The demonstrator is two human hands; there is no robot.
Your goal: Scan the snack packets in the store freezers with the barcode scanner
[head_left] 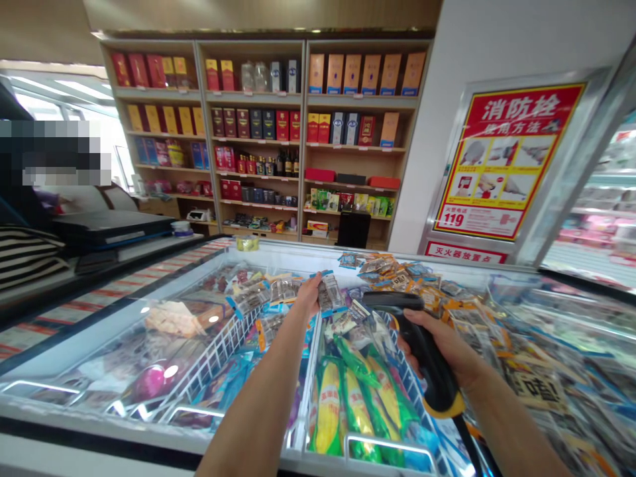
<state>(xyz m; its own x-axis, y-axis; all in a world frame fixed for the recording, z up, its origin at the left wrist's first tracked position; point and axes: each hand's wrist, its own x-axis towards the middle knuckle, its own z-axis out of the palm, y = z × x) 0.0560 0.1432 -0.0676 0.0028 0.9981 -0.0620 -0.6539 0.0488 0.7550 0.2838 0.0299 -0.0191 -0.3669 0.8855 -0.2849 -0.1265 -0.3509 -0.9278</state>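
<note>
My left hand (pixel 311 293) is closed on the edge of a small snack packet (pixel 330 295) with blue ends, held up over the middle of the chest freezer. In my right hand (pixel 451 346) is a black and yellow barcode scanner (pixel 431 361), its head pointing left towards the packet, apart from it. A cable runs down from the scanner's handle. Below my hands, bagged corn cobs (pixel 330 396) lie in a wire basket. More snack packets (pixel 252 296) lie left of my left hand, and a large heap of packets (pixel 497 338) spreads to the right of the scanner.
The freezer's glass lids have white metal handles (pixel 390 445). On the left, a counter (pixel 109 228) stands beside a person in a striped garment (pixel 30 258). Behind the freezer are shelves (pixel 258 97) of boxes and bottles. A red fire-hydrant poster (pixel 511 159) hangs at right.
</note>
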